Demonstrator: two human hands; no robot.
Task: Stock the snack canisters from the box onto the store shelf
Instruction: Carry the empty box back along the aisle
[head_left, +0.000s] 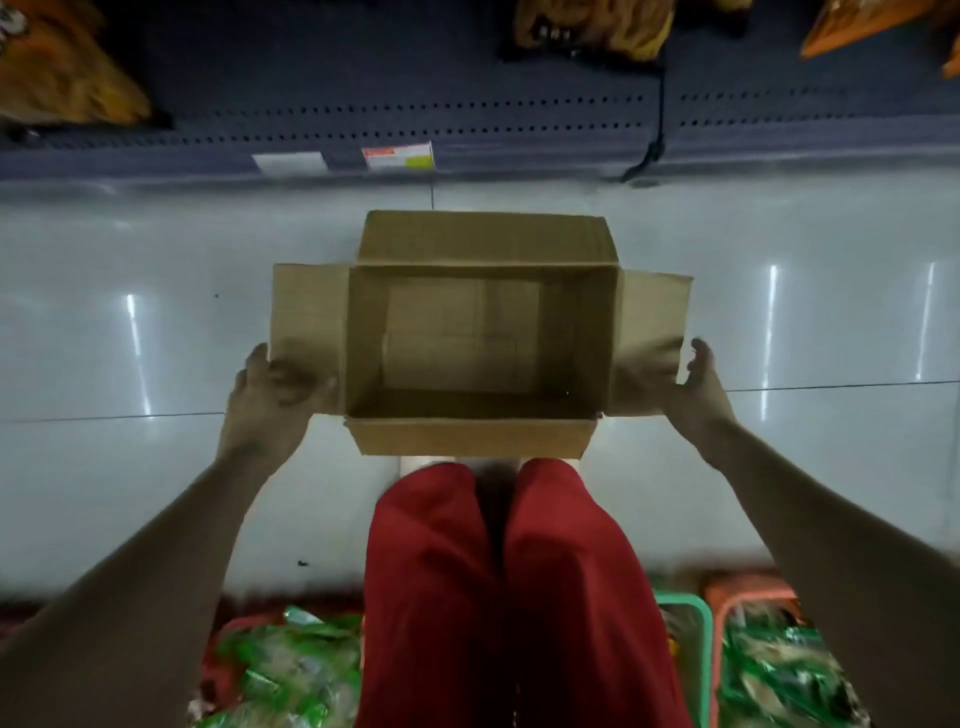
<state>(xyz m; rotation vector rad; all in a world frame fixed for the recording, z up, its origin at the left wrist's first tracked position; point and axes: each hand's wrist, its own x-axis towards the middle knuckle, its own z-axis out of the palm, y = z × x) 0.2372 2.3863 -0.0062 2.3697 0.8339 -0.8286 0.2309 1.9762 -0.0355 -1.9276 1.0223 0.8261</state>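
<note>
A brown cardboard box (480, 332) with all flaps folded out sits over the pale tiled floor in front of my knees. Its inside is bare; no canisters show in it. My left hand (272, 397) grips the left side flap near its front corner. On the opposite side, my right hand (696, 379) holds the right flap from below and outside, with the fingers curled around its edge. The dark blue store shelf (467, 104) runs across the top of the view, beyond the box.
Orange snack bags (57, 73) lie on the shelf at left, and more bags (592, 26) at upper right. Price tags (397, 156) hang on the shelf edge. Behind me stand baskets of green packets (291, 670), beside my red trousers (519, 597).
</note>
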